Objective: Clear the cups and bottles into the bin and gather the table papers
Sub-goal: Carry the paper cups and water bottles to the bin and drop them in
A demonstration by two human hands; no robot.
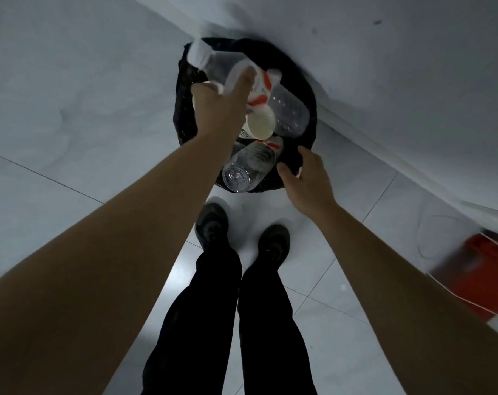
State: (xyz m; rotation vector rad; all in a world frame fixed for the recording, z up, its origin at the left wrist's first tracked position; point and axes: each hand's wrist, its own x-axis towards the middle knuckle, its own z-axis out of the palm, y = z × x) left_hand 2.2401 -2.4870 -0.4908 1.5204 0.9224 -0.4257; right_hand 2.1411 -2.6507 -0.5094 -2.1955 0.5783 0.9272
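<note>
A round bin with a black liner [185, 115] stands on the floor against the wall. My left hand [219, 109] reaches over it and grips a clear bottle [210, 64] with a white cap, blurred by motion and tilted above the far left rim. Inside the bin lie a red-and-white paper cup [260, 92], a clear bottle [289, 111] on the right and another clear bottle [249, 166] at the near side. My right hand [306, 181] pinches the liner at the near right rim between thumb and fingers.
The bin sits where the grey tiled floor [71, 138] meets a white wall [384, 67]. My two feet in dark shoes [213, 223] stand just in front of the bin. A red object with a white cable [481, 272] lies at the right edge.
</note>
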